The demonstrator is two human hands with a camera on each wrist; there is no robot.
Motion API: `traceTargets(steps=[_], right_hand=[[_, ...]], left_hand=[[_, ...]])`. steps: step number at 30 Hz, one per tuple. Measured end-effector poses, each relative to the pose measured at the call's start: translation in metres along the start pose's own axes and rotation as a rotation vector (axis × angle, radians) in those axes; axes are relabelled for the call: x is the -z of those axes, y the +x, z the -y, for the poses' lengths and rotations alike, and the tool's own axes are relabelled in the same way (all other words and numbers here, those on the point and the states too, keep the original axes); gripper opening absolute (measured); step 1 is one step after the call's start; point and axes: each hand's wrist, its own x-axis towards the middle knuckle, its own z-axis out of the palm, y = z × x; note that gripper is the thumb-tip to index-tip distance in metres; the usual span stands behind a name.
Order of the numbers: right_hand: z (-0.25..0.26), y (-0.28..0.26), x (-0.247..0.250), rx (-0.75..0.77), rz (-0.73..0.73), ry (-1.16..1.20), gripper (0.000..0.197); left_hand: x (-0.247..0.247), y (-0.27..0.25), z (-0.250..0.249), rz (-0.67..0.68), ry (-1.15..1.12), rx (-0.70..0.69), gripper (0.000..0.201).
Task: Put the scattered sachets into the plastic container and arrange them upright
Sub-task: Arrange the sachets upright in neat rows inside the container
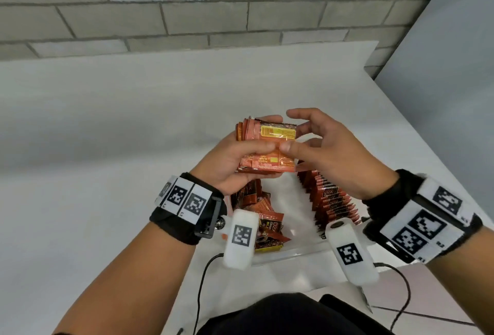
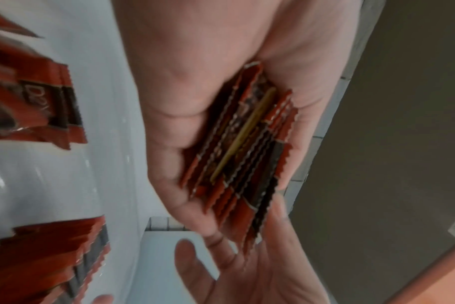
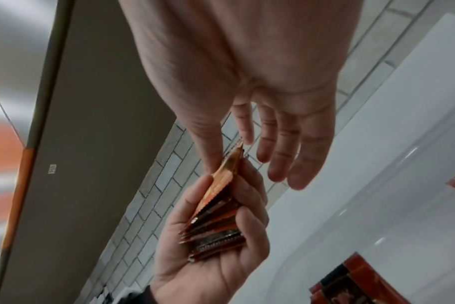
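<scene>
Black wristbands (image 1: 176,223) with white square-code tags (image 1: 187,199), white camera pods (image 1: 240,238) trailing black cables (image 1: 200,281), bare forearms, dark clothing (image 1: 280,316)

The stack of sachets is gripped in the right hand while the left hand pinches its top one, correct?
No, the hands are swapped. In the head view the left hand grips the stack of sachets, and the right hand pinches its top one.

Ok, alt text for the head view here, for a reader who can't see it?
Over a white table, the left hand grips a stack of orange-red sachets while the right hand pinches its top sachet. Below them, a clear plastic container holds a row of sachets standing on the right and loose ones on the left.
</scene>
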Motion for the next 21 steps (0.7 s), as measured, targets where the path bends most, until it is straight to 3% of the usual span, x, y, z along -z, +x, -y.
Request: traceTargets(steps=[4, 8, 12, 15, 18, 21], right_hand=[[-0.013, 0.001, 0.007, 0.049, -0.047, -0.017, 0.049], [-0.023, 0.001, 0.015, 0.096, -0.111, -0.010, 0.022], [-0.024, -0.003, 0.025, 0.255, -0.280, 0.042, 0.018], [-0.032, -0.006, 0.023, 0.286, -0.193, -0.134, 0.012], [-0.042, -0.008, 0.019, 0.267, -0.065, -0.341, 0.014], [-0.038, -0.010, 0.023, 0.204, -0.061, -0.292, 0.019]], left_hand=[[-0.007, 0.005, 0.013, -0.022, -0.014, 0.031, 0.039], [-0.011, 0.010, 0.018, -0.087, -0.048, 0.063, 0.030], [-0.010, 0.014, 0.022, -0.158, -0.133, 0.056, 0.043], [-0.010, 0.019, 0.025, -0.112, -0.206, 0.036, 0.054], [-0.011, 0.023, 0.028, -0.085, -0.217, -0.004, 0.047], [-0.011, 0.025, 0.031, -0.089, -0.212, -0.031, 0.050]])
